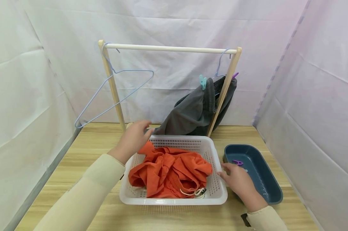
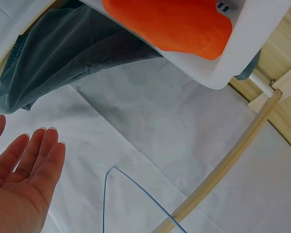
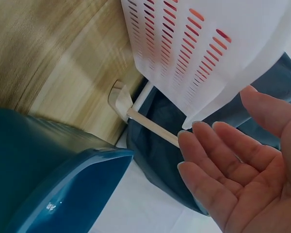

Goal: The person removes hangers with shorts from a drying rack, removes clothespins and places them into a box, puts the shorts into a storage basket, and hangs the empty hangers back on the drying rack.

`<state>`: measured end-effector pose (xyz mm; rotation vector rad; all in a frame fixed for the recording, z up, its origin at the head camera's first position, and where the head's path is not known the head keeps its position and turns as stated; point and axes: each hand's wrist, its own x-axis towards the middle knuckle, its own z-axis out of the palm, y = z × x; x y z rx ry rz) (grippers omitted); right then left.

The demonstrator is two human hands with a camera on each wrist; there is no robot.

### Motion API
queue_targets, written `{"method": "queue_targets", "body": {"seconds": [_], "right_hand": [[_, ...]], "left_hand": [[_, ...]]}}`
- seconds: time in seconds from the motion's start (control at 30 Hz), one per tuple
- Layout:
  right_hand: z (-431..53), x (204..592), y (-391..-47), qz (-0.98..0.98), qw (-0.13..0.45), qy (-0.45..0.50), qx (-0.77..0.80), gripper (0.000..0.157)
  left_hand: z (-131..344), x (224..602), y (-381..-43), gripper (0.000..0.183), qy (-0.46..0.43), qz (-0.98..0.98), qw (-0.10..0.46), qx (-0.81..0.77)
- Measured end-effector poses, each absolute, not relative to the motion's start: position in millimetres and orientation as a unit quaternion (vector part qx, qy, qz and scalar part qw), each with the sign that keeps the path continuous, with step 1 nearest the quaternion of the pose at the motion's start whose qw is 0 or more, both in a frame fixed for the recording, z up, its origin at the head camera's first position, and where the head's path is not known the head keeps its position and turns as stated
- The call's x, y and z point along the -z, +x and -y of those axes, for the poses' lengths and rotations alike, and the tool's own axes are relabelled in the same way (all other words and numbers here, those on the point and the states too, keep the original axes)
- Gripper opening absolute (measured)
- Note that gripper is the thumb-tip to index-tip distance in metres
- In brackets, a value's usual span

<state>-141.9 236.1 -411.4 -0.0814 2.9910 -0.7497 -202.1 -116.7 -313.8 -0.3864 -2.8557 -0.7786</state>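
A white slotted basket (image 1: pixel 174 201) stands in front of the rack, holding a crumpled orange garment (image 1: pixel 168 170) with a pale drawstring and a dark cord stopper. Above the basket's back left corner is my left hand (image 1: pixel 134 138); its fingers are loosely extended in the left wrist view, with nothing in them. My right hand (image 1: pixel 238 179) is beside the basket's right rim, between it and a dark blue tub (image 1: pixel 266 179). In the right wrist view its fingers are relaxed and hold nothing; whether they touch the rim, I cannot tell.
Behind the basket is a wooden rack with a white rail (image 1: pixel 171 48). A bare blue hanger (image 1: pixel 116 93) hangs at its left end. Dark grey trousers (image 1: pixel 191 112) hang at the right, with a teal clip (image 1: pixel 202 82). A purple clothespin (image 1: pixel 237 162) lies in the tub.
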Motion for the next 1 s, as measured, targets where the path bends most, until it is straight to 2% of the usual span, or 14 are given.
{"method": "queue_targets", "body": {"seconds": [0.17, 0.3, 0.57, 1.0], "right_hand": [[-237, 415, -144, -0.968, 0.041, -0.023, 0.247, 0.042], [-237, 418, -148, -0.970, 0.045, -0.027, 0.239, 0.041], [-233, 415, -152, -0.964, 0.093, -0.009, 0.251, 0.017], [-227, 409, -155, -0.970, 0.107, -0.009, 0.219, 0.017]], "left_hand": [[107, 309, -213, 0.039, -0.127, 0.957, 0.053, 0.256], [100, 308, -221, 0.039, -0.140, 0.956, 0.059, 0.252], [92, 299, -227, 0.039, -0.149, 0.954, 0.066, 0.253], [73, 278, -248, 0.039, -0.138, 0.959, 0.067, 0.238]]}}
